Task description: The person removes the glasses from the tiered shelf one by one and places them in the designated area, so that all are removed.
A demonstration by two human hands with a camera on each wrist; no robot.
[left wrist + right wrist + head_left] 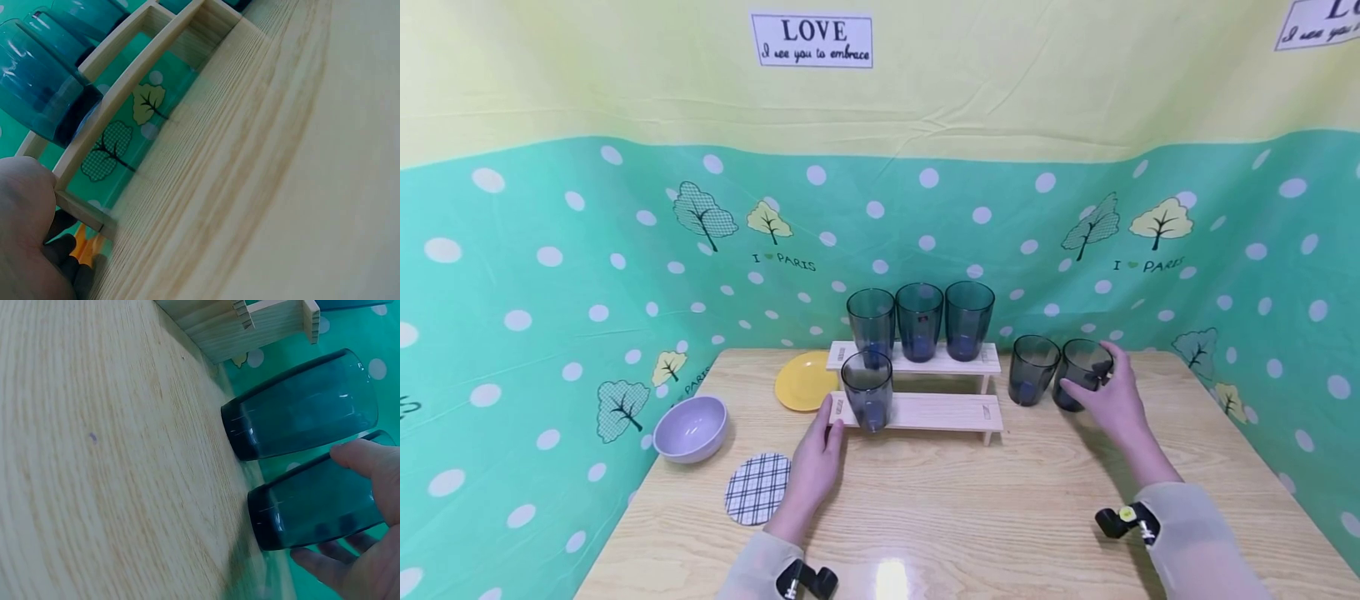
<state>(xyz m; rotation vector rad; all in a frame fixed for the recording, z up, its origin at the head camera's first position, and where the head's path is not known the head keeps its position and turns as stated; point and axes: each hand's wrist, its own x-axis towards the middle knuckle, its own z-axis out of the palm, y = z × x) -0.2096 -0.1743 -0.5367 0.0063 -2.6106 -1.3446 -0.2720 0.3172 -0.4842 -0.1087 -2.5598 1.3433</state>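
Observation:
My right hand (1116, 404) holds a dark tinted glass tumbler (1073, 392) at the right of the table, thumb on one side and fingers on the other. A second tumbler (1028, 379) stands upright just left of it. My left hand (816, 458) grips the left end of the lower tier of a wooden shelf (943, 410); in the left wrist view its fingers (59, 247) are partly hidden past the end leg. One tumbler (868, 396) stands on that tier near the left hand. Three more tumblers (919, 325) line the upper tier (988, 362).
A yellow plate (801, 383) lies behind the left hand. Farther left are a lilac bowl (691, 429) and a round checked coaster (756, 492). A patterned cloth (940, 208) hangs behind and beside the wooden table (955, 508).

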